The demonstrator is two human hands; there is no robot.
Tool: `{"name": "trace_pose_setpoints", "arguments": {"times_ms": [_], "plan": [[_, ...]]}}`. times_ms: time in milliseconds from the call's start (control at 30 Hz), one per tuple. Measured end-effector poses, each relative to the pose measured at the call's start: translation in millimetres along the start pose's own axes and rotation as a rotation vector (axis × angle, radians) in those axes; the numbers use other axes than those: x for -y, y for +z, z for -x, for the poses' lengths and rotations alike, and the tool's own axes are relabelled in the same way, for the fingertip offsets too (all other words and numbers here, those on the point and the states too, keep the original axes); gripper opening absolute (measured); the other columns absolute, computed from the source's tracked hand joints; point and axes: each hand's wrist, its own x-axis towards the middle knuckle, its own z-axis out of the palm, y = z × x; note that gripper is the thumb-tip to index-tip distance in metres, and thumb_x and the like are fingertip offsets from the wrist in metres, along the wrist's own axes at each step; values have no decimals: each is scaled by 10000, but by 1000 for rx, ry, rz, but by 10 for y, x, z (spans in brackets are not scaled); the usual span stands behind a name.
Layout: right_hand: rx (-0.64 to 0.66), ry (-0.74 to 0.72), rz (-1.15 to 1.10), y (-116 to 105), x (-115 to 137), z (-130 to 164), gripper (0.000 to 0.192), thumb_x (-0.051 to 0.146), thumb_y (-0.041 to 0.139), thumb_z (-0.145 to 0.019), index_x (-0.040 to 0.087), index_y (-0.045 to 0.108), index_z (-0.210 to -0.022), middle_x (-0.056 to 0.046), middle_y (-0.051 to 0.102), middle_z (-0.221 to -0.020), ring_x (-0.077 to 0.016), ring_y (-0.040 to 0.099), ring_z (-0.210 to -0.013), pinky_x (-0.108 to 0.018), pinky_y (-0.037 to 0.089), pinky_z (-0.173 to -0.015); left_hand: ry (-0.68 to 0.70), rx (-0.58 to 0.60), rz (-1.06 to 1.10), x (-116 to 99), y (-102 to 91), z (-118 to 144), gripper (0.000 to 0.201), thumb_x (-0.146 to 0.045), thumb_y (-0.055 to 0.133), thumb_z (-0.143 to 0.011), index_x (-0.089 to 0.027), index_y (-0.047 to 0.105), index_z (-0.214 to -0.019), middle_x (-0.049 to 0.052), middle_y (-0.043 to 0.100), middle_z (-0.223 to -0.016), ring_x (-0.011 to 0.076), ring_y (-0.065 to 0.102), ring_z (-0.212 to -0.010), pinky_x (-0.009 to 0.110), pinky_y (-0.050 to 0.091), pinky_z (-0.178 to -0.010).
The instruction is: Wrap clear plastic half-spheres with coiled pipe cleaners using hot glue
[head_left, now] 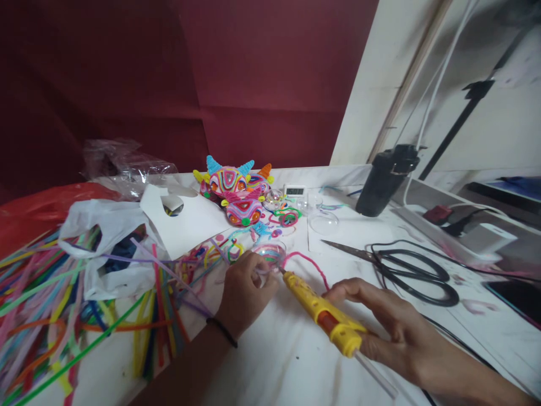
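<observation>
Gluing step, centre frame: right hand (380,324) grips yellow glue gun (323,316), nozzle at clear dish (270,254); left hand (245,290) pinches dish w/ pink pipe cleaner (308,265). Next prob. needs steady squeeze.

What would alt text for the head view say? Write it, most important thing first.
A right hand holds a yellow glue gun, its tip at a small clear dish that the left hand steadies on a white table. Pipe cleaners lie left, scissors right, and colourful horned figures behind.
</observation>
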Motion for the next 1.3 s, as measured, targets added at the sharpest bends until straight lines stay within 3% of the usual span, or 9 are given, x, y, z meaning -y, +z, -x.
{"name": "trace_pose_setpoints", "arguments": {"times_ms": [233, 567, 867, 1300], "plan": [[7, 12, 20, -9, -16, -9, 229, 267, 599, -850, 272, 591, -1079, -61, 677, -1028, -235, 674, -929, -228, 556, -621, -8, 5, 3, 14, 1, 5, 89, -148, 578, -690, -195, 504, -672, -48, 512, -618, 88, 476, -470, 209, 382, -489], [47, -5, 12, 16, 5, -3, 214, 246, 608, -847, 263, 597, -1060, -59, 678, -1010, -235, 667, -949, -251, 558, -683, -20, 25, -1, 15, 14, 23, 88, -157, 584, -702, -194, 510, -673, -43, 523, -626, 93, 481, -487, 214, 382, -503], [-23, 6, 5, 11, -20, 4, 230, 245, 620, -828, 270, 587, -1054, -64, 681, -1002, -246, 675, -941, -248, 555, -632, -23, 17, -3, 0, -5, 4, 93, -156, 577, -705, -196, 506, -660, -51, 502, -601, 90, 457, -476, 212, 366, -491], [-31, 23, -16, 4, -44, 9, 198, 278, 602, -848, 261, 563, -1041, -74, 651, -1032, -266, 633, -1032, -288, 560, -706, -39, 30, 5, 4, 0, 1, 91, -148, 564, -697, -204, 505, -656, -53, 494, -596, 95, 458, -479, 217, 364, -488]]}}
